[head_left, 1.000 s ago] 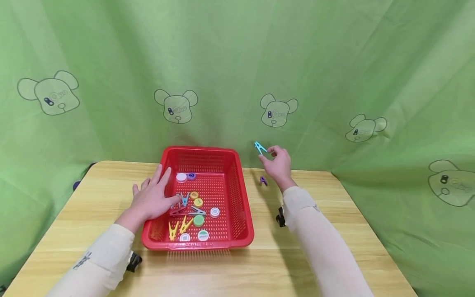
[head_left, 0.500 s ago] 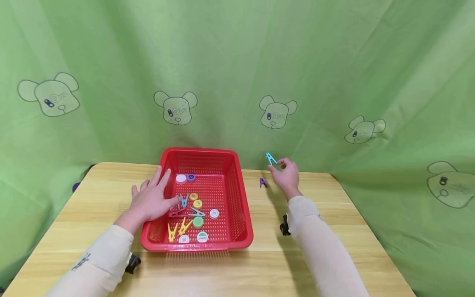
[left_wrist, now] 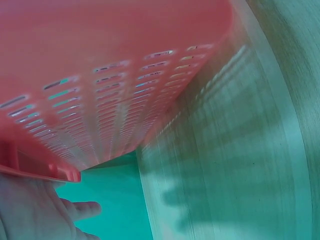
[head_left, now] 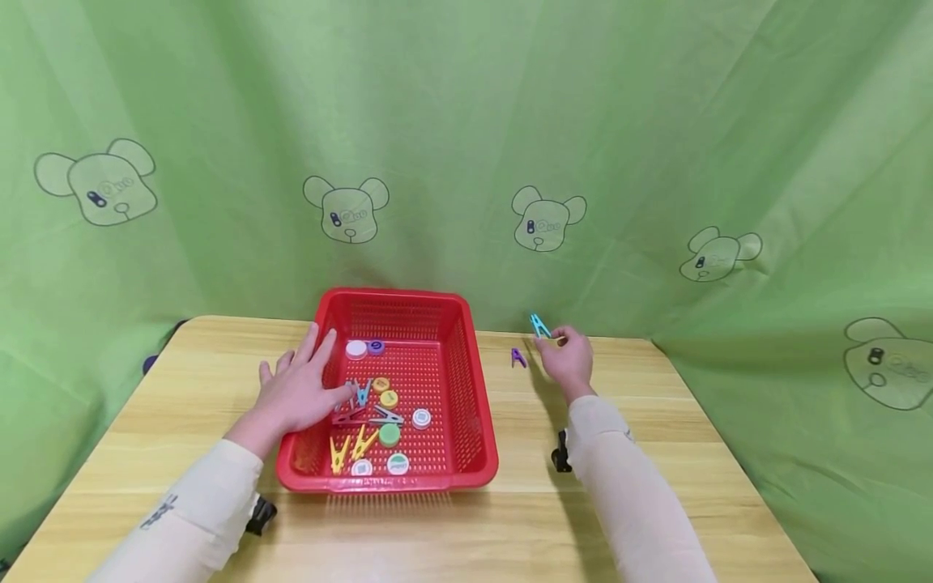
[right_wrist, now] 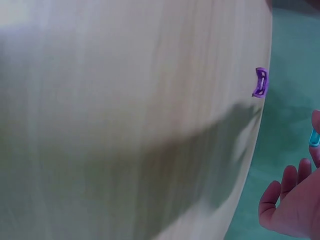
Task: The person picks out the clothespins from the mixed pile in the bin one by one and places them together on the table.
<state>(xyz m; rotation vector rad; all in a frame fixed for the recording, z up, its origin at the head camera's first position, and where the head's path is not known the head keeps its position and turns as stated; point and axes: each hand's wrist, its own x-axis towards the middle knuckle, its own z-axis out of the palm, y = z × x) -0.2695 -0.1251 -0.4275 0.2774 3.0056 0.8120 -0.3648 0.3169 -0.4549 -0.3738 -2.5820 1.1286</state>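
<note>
In the head view my left hand [head_left: 297, 393] rests over the left rim of a red plastic basket [head_left: 477, 405], fingers straight and spread, thumb reaching inside. Near that thumb lies a light-blue clothespin [head_left: 362, 394]. Grey, dark red and yellow clothespins [head_left: 363, 443] and several round bottle caps [head_left: 389, 435] are in the basket too. On the right, at the table's back edge, my right hand [head_left: 570, 359] pinches a bright blue clothespin [head_left: 539, 325] between thumb and finger. A small purple clothespin [head_left: 517, 357] stands on the table left of this hand.
The wooden table [head_left: 656, 453] carries the basket left of its middle. Behind its back edge hangs a green curtain [head_left: 437, 146] printed with mouse faces, which also runs down both sides. The basket's slotted wall [left_wrist: 115, 95] fills much of the left wrist view.
My right hand, with the blue clothespin, has moved right and down toward the table's back edge, away from the basket. The left hand and basket have stayed put.
</note>
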